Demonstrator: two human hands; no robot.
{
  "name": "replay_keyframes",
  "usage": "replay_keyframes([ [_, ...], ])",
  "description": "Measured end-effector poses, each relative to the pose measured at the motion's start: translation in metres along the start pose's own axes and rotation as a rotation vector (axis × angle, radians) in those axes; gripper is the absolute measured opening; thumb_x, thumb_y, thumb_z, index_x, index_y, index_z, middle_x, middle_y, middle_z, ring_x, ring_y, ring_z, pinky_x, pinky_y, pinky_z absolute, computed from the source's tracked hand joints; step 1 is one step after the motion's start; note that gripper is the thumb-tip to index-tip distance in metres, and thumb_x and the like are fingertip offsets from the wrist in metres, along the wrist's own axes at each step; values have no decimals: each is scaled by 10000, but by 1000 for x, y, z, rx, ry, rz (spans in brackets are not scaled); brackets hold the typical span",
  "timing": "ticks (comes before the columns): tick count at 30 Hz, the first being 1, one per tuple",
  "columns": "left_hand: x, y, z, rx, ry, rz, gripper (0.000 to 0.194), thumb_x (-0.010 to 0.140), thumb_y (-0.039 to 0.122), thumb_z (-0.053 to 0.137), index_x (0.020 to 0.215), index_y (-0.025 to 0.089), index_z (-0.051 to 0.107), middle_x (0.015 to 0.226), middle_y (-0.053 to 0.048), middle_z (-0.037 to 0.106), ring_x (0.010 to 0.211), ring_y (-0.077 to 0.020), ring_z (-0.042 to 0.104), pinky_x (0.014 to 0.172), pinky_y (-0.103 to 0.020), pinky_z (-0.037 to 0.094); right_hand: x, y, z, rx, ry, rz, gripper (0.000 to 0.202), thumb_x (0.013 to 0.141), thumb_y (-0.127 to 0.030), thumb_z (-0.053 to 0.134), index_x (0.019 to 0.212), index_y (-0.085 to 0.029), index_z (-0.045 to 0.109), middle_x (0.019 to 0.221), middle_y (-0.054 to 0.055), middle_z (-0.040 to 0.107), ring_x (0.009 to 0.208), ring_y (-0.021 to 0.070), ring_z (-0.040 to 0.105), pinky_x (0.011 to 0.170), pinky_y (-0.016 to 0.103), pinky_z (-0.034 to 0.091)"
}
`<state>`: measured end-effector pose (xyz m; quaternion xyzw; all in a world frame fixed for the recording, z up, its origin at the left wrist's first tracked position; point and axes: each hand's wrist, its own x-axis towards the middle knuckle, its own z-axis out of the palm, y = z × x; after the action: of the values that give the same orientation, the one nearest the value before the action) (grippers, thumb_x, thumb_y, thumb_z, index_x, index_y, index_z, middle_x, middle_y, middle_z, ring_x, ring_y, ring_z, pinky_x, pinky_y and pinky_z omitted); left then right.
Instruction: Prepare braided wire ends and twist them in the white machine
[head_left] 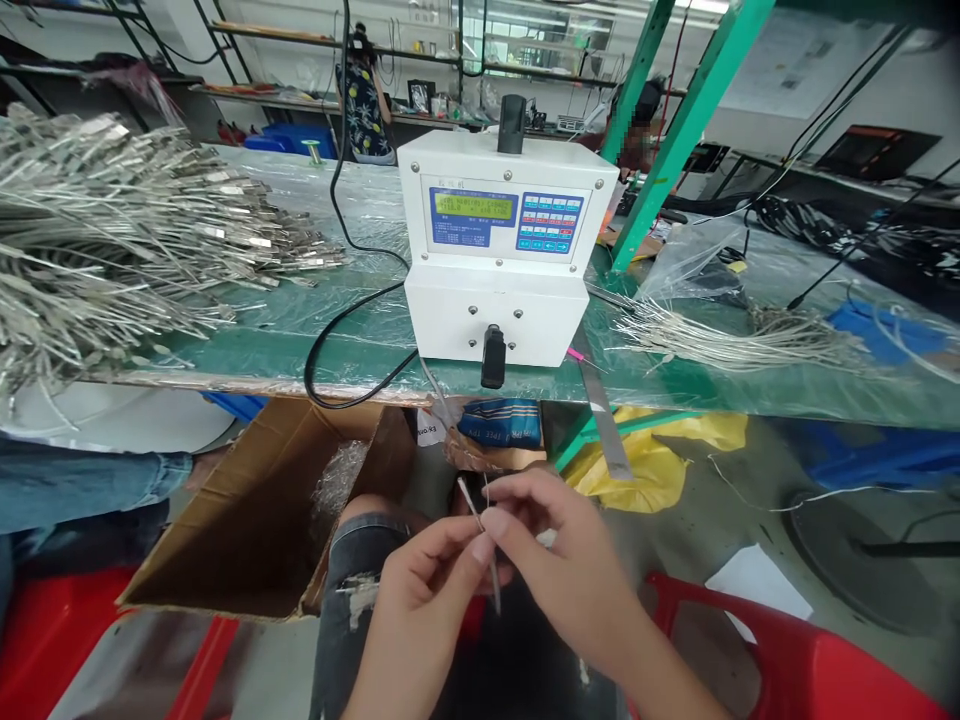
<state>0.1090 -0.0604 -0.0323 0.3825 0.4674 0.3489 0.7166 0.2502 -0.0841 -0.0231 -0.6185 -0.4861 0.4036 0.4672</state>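
Above my lap, my left hand (442,575) pinches a thin grey-white cable (495,585) between thumb and fingers. My right hand (544,525) meets it from the other side, its thumb and fingertips closed on the same cable near its upper end. The cable's tip points up and slightly left, and a thin strand stands beside it. Just beyond my hands, on the bench edge, stands a white machine (491,300) with a small display, a keypad and a black nozzle-like part (493,357) on its front. My fingers hide the cable's middle.
A large heap of cables with metal ends (150,215) covers the bench's left side; a smaller cable bundle (712,335) lies right. Below are a cardboard box (255,500), yellow bags (637,465) and a red stool (810,650). A metal ruler (604,420) overhangs the edge. Other people sit nearby.
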Motion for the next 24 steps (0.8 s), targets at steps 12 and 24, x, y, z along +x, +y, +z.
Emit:
replay_keyframes([
  [12, -1, -2, -1, 107, -99, 24, 233, 730, 419, 785, 817, 209, 735, 716, 15, 666, 690, -107, 589, 672, -161, 526, 8, -8, -5, 180, -78, 104, 149, 884, -301, 626, 800, -179, 644, 697, -24, 589, 633, 89, 571, 584, 180, 489],
  [24, 0, 2, -4, 125, 6, 64, 184, 733, 253, 791, 888, 228, 695, 802, 11, 747, 806, -111, 689, 748, -139, 558, 4, 7, -23, 273, 208, -31, 245, 872, -433, 681, 949, -200, 670, 831, 10, 616, 686, 92, 554, 657, 188, 508],
])
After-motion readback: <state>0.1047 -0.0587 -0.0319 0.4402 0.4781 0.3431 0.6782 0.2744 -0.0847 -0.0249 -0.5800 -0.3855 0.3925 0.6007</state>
